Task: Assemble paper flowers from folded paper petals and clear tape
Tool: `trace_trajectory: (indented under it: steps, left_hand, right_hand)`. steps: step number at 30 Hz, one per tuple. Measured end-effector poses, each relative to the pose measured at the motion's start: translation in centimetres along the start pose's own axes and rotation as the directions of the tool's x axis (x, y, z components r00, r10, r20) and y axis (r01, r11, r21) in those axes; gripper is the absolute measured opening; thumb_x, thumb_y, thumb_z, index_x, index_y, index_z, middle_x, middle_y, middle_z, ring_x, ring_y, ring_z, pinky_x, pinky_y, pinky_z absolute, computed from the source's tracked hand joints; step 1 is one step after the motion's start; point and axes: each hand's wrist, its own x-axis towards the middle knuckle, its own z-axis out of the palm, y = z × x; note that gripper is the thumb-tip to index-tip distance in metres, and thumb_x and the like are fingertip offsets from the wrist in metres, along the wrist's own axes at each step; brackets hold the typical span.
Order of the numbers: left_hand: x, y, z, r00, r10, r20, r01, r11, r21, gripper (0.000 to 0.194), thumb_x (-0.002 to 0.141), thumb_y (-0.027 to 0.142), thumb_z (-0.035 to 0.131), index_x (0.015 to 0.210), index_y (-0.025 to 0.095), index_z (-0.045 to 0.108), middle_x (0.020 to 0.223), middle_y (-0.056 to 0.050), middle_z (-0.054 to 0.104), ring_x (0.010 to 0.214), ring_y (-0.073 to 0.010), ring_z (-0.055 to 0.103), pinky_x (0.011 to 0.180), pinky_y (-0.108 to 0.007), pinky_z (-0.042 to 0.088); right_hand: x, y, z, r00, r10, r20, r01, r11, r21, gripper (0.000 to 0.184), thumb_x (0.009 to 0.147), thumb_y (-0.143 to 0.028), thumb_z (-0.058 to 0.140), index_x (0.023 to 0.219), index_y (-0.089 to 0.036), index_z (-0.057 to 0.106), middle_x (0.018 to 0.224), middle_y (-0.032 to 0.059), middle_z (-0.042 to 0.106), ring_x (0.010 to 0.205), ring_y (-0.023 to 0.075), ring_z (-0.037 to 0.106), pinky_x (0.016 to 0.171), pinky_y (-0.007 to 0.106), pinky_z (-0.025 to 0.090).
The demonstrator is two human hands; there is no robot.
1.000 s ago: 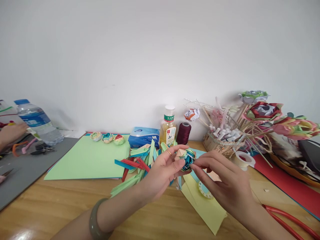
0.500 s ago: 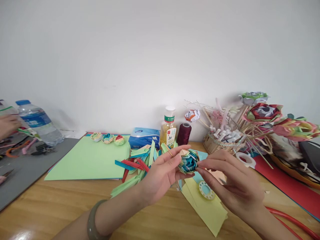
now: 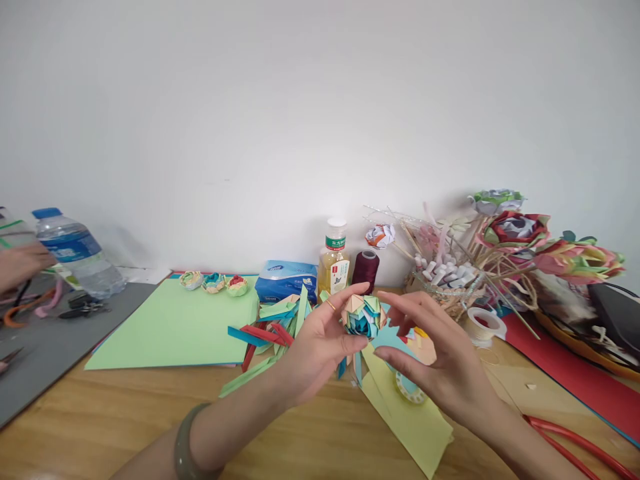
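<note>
Folded from blue, green and peach paper strips, a round paper flower [image 3: 365, 316] is held above the table. My left hand [image 3: 320, 343] grips it between thumb and fingers, a ring on one finger and a bangle on the wrist. At its right side my right hand [image 3: 445, 353] has thumb and fingers spread apart, with nothing visible in them. Below the hands lie yellow paper sheets [image 3: 400, 420] and a round, pale ring-shaped piece [image 3: 411, 388]. Loose folded strips [image 3: 270, 327] in green, blue and red are heaped left of the flower.
Three small paper flowers [image 3: 214, 283] rest on green sheets [image 3: 175, 327]. Behind stand a blue tissue pack [image 3: 285, 281], a drink bottle [image 3: 334, 260] and a dark thread spool [image 3: 366, 268]. Right are a basket of stems [image 3: 445, 293], a spool [image 3: 484, 325] and red-handled scissors [image 3: 575, 440]. Another person's hand [image 3: 23, 267] is at left.
The flower has tipped and shifted slightly left in my left hand. My right hand's fingers have parted and come away from its side. The view has shifted a little.
</note>
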Motion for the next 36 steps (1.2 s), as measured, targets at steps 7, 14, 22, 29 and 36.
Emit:
trace_trajectory:
  steps: [7, 14, 22, 29, 36]
  left_hand:
    - [-0.4, -0.3, 0.2, 0.998, -0.06, 0.018, 0.06, 0.997, -0.053, 0.049, 0.065, 0.006, 0.069, 0.109, 0.026, 0.062, 0.11, -0.002, 0.057, 0.104, -0.0184, 0.05, 0.086, -0.028, 0.039]
    - [0.0, 0.0, -0.1, 0.999, -0.029, 0.041, 0.028, 0.999, 0.028, 0.051, 0.067, 0.008, 0.067, 0.114, 0.026, 0.059, 0.097, -0.002, 0.058, 0.088, -0.0143, 0.053, 0.077, -0.025, 0.042]
    - [0.6, -0.5, -1.3, 0.993, 0.115, -0.02, -0.103, 0.944, 0.314, 0.043, 0.063, 0.02, 0.077, 0.103, 0.026, 0.062, 0.113, -0.003, 0.053, 0.099, -0.0196, 0.052, 0.077, -0.028, 0.047]
    - [0.3, 0.4, -2.0, 0.95, 0.275, 0.15, -0.301, 0.672, 0.677, 0.051, 0.072, 0.022, 0.069, 0.121, 0.031, 0.056, 0.134, -0.005, 0.046, 0.119, -0.0241, 0.045, 0.094, -0.033, 0.042]
    - [0.6, 0.1, -2.4, 0.929, 0.321, 0.186, -0.364, 0.691, 0.625, 0.04, 0.066, 0.019, 0.074, 0.104, 0.028, 0.065, 0.121, -0.005, 0.052, 0.109, -0.0215, 0.052, 0.083, -0.031, 0.05]
  right_hand:
    - [-0.5, -0.1, 1.3, 0.996, -0.075, -0.053, 0.071, 0.995, -0.073, 0.038, 0.084, -0.02, 0.059, 0.121, -0.03, 0.054, 0.085, 0.003, 0.051, 0.076, 0.0169, 0.054, 0.06, 0.029, 0.052]
    - [-0.4, 0.8, 1.0, 0.998, 0.047, -0.044, -0.045, 0.998, 0.055, 0.048, 0.083, -0.023, 0.06, 0.128, -0.032, 0.047, 0.087, 0.0021, 0.049, 0.073, 0.0157, 0.053, 0.064, 0.032, 0.053]
    - [-0.2, 1.4, 0.9, 0.976, 0.158, 0.148, -0.183, 0.967, 0.179, 0.042, 0.084, -0.029, 0.059, 0.125, -0.032, 0.05, 0.119, 0.0069, 0.053, 0.109, 0.0217, 0.053, 0.076, 0.033, 0.055]
    - [-0.1, 1.3, 0.2, 0.975, 0.122, 0.188, -0.131, 0.991, 0.036, 0.042, 0.087, -0.027, 0.054, 0.129, -0.029, 0.047, 0.127, 0.0082, 0.054, 0.114, 0.0218, 0.053, 0.091, 0.039, 0.049]
    - [0.5, 0.8, 0.0, 0.941, 0.241, 0.236, -0.302, 0.915, 0.27, 0.04, 0.081, -0.04, 0.061, 0.12, -0.032, 0.058, 0.114, 0.0072, 0.059, 0.1, 0.0216, 0.058, 0.077, 0.034, 0.054]
